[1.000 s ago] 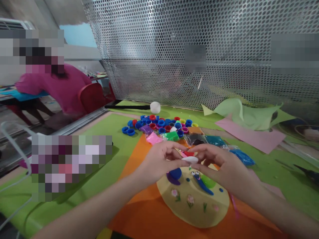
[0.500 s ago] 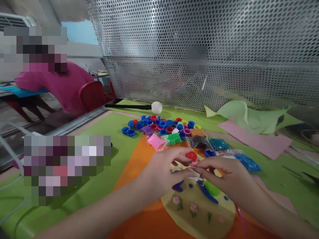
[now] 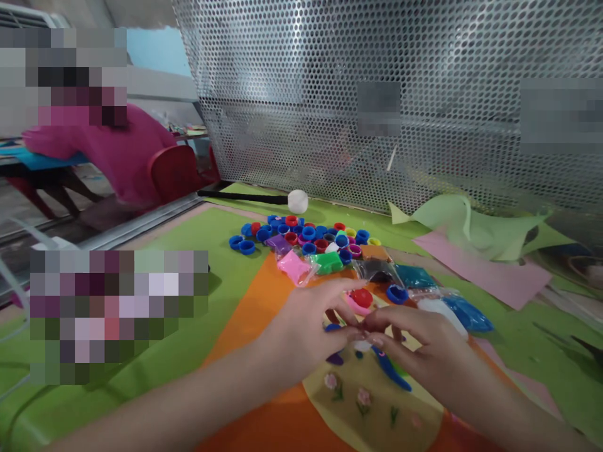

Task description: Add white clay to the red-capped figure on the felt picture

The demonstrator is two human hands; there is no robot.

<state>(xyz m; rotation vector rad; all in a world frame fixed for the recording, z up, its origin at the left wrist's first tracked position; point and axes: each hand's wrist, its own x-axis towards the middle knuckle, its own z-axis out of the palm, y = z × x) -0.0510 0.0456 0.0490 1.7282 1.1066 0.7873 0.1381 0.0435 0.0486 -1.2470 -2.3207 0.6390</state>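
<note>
My left hand (image 3: pixel 306 323) and my right hand (image 3: pixel 421 333) meet over a yellow oval picture (image 3: pixel 377 430), fingertips pinched together. A small whitish bit (image 3: pixel 362 345) shows just under the fingertips; whether they hold it or it lies on the picture I cannot tell. Blue clay shapes (image 3: pixel 396 370) and small pink clay flowers (image 3: pixel 363 397) decorate the oval, which rests on an orange sheet (image 3: pixel 249 314). Just beyond the fingers is a red round lump (image 3: pixel 362 297) with pink around it, partly hidden by my left hand. A blue cap (image 3: pixel 397 294) sits near my right hand.
Coloured bottle caps (image 3: pixel 308 233) crowd the back of the green table (image 3: pixel 188 251). Clay packets (image 3: pixel 328 262) lie before them. A black stick with a white ball (image 3: pixel 298 201), pink paper (image 3: pixel 490 270) and scissors (image 3: pixel 586 345) lie around. A perforated metal screen (image 3: pixel 282 125) stands behind; a person in pink (image 3: pixel 127 150) sits left.
Both hands have shifted slightly, their fingertips coming closer together and a little lower. More of the red lump and its pink surround shows now. The camera view has shifted slightly.
</note>
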